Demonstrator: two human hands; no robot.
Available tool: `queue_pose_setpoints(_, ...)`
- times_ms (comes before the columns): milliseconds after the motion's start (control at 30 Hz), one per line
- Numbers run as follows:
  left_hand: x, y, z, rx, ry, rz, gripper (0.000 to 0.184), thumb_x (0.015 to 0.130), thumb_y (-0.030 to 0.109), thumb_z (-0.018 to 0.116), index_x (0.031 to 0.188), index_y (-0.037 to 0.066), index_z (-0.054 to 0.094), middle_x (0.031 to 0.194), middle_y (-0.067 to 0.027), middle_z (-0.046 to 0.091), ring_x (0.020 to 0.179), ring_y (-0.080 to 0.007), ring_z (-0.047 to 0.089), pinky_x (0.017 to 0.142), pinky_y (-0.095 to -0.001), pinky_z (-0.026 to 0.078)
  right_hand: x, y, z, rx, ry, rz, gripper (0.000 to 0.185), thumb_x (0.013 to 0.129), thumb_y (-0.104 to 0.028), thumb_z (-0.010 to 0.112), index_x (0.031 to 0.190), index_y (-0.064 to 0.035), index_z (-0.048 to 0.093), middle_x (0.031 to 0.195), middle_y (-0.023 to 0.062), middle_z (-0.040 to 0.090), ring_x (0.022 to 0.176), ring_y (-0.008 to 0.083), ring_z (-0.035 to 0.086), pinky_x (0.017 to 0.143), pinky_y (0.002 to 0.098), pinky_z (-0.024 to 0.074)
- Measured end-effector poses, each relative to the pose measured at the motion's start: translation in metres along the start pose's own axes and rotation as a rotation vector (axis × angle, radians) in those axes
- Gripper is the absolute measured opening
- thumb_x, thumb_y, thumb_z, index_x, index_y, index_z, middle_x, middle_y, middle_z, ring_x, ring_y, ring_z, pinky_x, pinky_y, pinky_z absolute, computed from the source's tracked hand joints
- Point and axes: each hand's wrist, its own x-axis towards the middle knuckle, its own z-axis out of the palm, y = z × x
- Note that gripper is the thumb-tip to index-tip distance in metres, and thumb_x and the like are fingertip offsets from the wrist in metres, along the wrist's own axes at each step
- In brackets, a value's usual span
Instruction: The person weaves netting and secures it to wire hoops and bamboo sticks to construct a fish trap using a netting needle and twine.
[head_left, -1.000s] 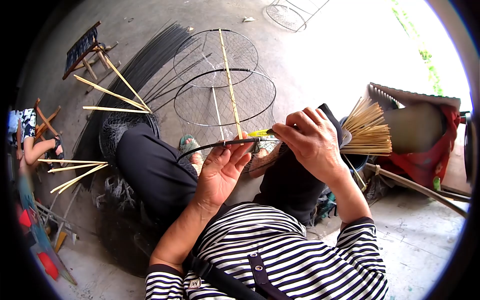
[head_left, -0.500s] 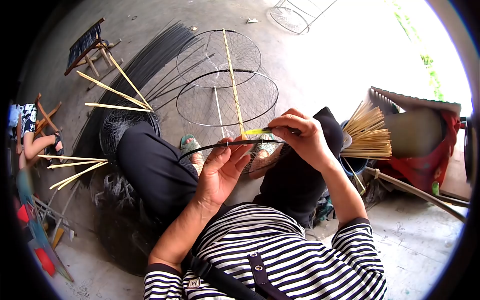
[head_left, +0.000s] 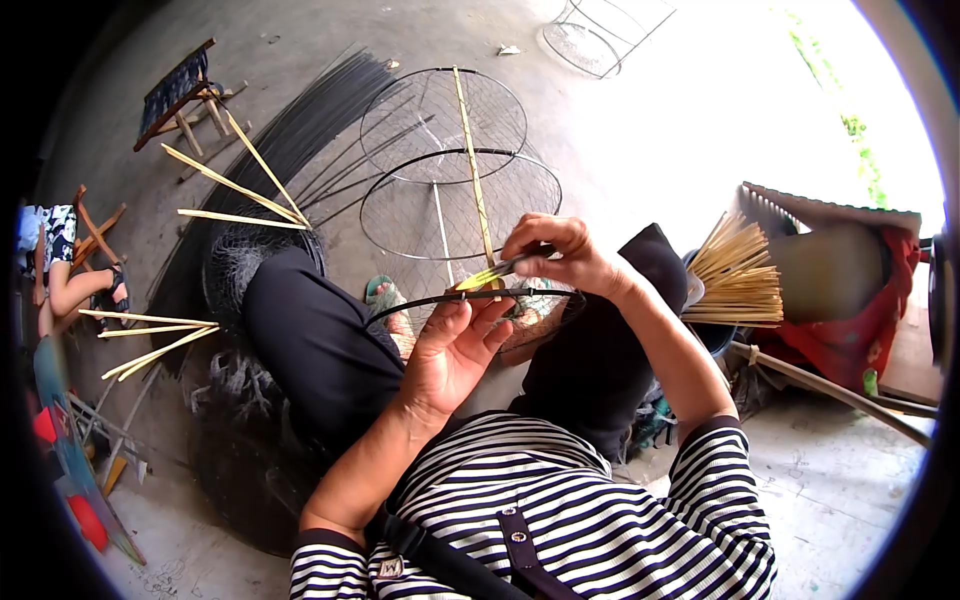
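My left hand [head_left: 447, 352] pinches the near black hoop [head_left: 410, 303] from below, close to the lower end of a bamboo strip [head_left: 470, 160]. My right hand [head_left: 568, 255] grips a thin tool with a yellow-green part [head_left: 480, 278], which lies slanted just above the hoop at my left fingertips. Whether the tool touches the strip or hoop I cannot tell. The strip runs away from me across two more black hoops joined by thin netting [head_left: 400, 215]. A paler rod [head_left: 441, 230] stands inside the netting, left of the strip.
Bamboo sticks [head_left: 738, 272] fill a bucket by my right knee. More sticks [head_left: 235, 185] poke out at my left, beside long black rods [head_left: 290, 120]. A folding stool [head_left: 175, 95] stands at the back left. Another person's leg [head_left: 75, 290] shows at the far left.
My right hand has moved left toward my left fingertips, bringing the yellow-green tool over the hoop. The hoops and netting sit slightly lower and further right in view.
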Motion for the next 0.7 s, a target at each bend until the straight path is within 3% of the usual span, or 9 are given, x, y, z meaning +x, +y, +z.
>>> queue_pose_setpoints(100,0.000,-0.002,0.010,0.127,-0.001,0.050,0.028,0.091,0.011,0.065,0.119,0.008,0.061,0.115,-0.0062,0.066,0.111,-0.0193,0.062,0.098,-0.0381,0.049,0.012,-0.026,0.010,-0.069,-0.027,-0.007,0.062,0.075,-0.039,0.081,0.124,-0.0066,0.061,0.102,0.0062,0.058,0.093,0.0171,0.056,0.082,0.0321,0.0484)
queue_pose_setpoints(133,0.000,-0.002,0.014,0.190,-0.001,0.074,0.028,0.091,0.010,0.065,0.119,0.008,0.061,0.114,-0.0059,0.066,0.110,-0.0182,0.062,0.099,-0.0377,0.049,0.015,-0.037,0.017,-0.003,-0.028,-0.013,0.061,0.075,-0.040,0.081,0.123,-0.0070,0.062,0.098,0.0058,0.054,0.092,0.0187,0.054,0.083,0.0328,0.0478)
queue_pose_setpoints(200,0.002,-0.004,0.010,0.241,-0.038,0.116,0.030,0.091,0.006,0.064,0.121,0.007,0.059,0.118,-0.0053,0.063,0.111,-0.0159,0.060,0.100,-0.0361,0.048,0.020,-0.044,0.028,-0.239,-0.050,-0.145,0.052,0.077,-0.032,0.080,0.121,-0.0087,0.064,0.099,0.0076,0.053,0.093,0.0215,0.054,0.083,0.0331,0.0475)
queue_pose_setpoints(267,0.004,-0.007,0.016,0.266,-0.030,0.175,0.032,0.091,0.007,0.065,0.122,0.007,0.058,0.121,-0.0052,0.061,0.113,-0.0158,0.058,0.100,-0.0355,0.047,0.017,-0.050,0.045,-0.234,0.066,0.000,0.029,0.075,-0.017,0.077,0.102,-0.0096,0.070,0.097,0.0091,0.052,0.094,0.0254,0.054,0.082,0.0359,0.0474)
queue_pose_setpoints(367,0.006,-0.009,0.003,0.349,0.012,0.174,0.033,0.089,0.014,0.068,0.121,0.013,0.059,0.124,-0.0013,0.059,0.116,-0.0150,0.056,0.101,-0.0353,0.044,0.017,-0.063,0.066,-0.670,0.246,-0.058,0.023,0.066,-0.014,0.075,0.088,-0.0122,0.071,0.099,0.0086,0.054,0.098,0.0267,0.052,0.087,0.0402,0.0431)
queue_pose_setpoints(533,-0.001,-0.005,-0.030,0.192,-0.142,0.132,0.043,0.100,0.021,0.050,0.139,0.007,0.038,0.138,-0.0066,0.044,0.130,-0.0164,0.042,0.109,-0.0331,0.036,0.009,-0.041,0.095,-0.777,0.236,-0.614,0.035,0.074,-0.019,0.061,0.108,-0.0097,0.065,0.115,0.0087,0.059,0.102,0.0255,0.056,0.084,0.0412,0.0463)
queue_pose_setpoints(633,-0.022,0.023,-0.041,1.261,0.066,0.102,0.032,0.099,0.012,0.050,0.130,0.002,0.046,0.128,-0.0103,0.051,0.117,-0.0161,0.052,0.098,-0.0275,0.044,0.001,-0.029,0.093,-0.797,0.249,-0.729,0.041,0.072,-0.021,0.063,0.110,-0.0061,0.064,0.113,0.0091,0.061,0.106,0.0255,0.056,0.090,0.0424,0.0477)
queue_pose_setpoints(667,-0.029,0.038,-0.014,0.796,-0.017,-0.011,0.027,0.098,0.009,0.052,0.124,0.001,0.051,0.122,-0.0113,0.057,0.108,-0.0162,0.059,0.091,-0.0260,0.050,-0.001,-0.028,0.092,-0.812,0.251,-0.743,0.042,0.071,-0.021,0.063,0.110,-0.0053,0.064,0.112,0.0090,0.061,0.106,0.0254,0.056,0.090,0.0421,0.0482)
queue_pose_setpoints(700,-0.035,0.052,0.003,0.967,0.017,-0.096,0.022,0.097,0.007,0.055,0.117,0.000,0.055,0.111,-0.0102,0.061,0.097,-0.0150,0.062,0.082,-0.0243,0.051,-0.004,-0.027,0.090,-0.826,0.252,-0.758,0.044,0.071,-0.022,0.064,0.111,-0.0044,0.064,0.111,0.0088,0.061,0.107,0.0252,0.056,0.091,0.0419,0.0486)
